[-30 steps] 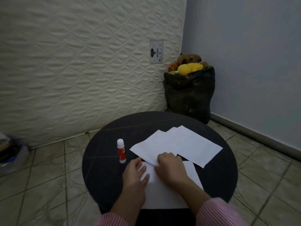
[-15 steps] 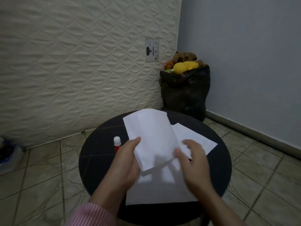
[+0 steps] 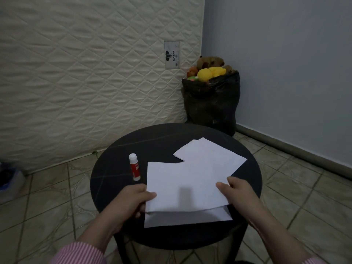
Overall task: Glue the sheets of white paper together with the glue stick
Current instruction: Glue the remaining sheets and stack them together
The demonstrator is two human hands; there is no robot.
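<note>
A white sheet of paper (image 3: pixel 182 183) is held nearly flat just above the round black table (image 3: pixel 114 168). My left hand (image 3: pixel 133 201) pinches its near left corner and my right hand (image 3: pixel 236 189) grips its near right edge. A second sheet (image 3: pixel 186 218) lies on the table beneath it, its near edge showing. Another sheet (image 3: pixel 211 155) lies further back on the right, partly covered. The glue stick (image 3: pixel 134 167), red with a white cap, stands upright on the table to the left of the papers, apart from my hands.
A black bag (image 3: pixel 211 103) stuffed with plush toys stands on the tiled floor behind the table in the corner. A quilted mattress (image 3: pixel 85 73) leans against the left wall. A blurred bundle (image 3: pixel 9 180) lies on the floor at far left.
The sheet was lifted off the table and raised upright, then lowered flat over the near sheet. My right hand shifted to the sheet's right edge. The glue stick has not moved.
</note>
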